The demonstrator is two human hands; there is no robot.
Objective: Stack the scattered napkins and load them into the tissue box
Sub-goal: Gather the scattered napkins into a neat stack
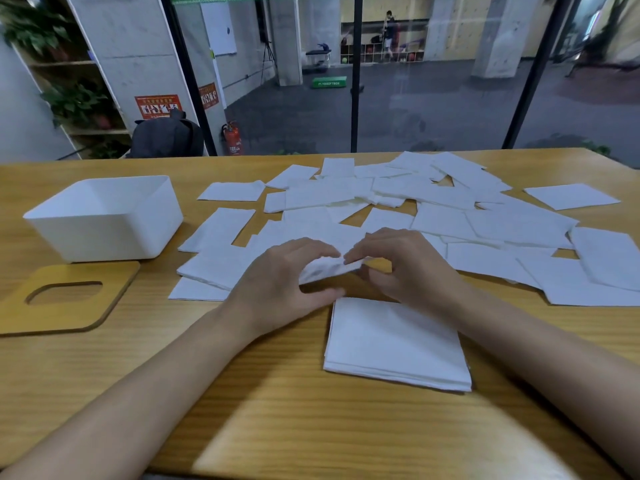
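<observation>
Napkin [327, 269] pinched between my left hand [287, 282] and right hand [410, 268] could crumple, landing crooked on the stack [394, 341].

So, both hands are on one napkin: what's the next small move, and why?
Probably lay the napkin squarely on the napkin stack nearest the person. The left hand and right hand both pinch it just beyond that stack, and many scattered napkins lie unsorted.

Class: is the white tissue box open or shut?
Open: the tissue box has no top on, and its wooden lid lies flat on the table beside it.
</observation>
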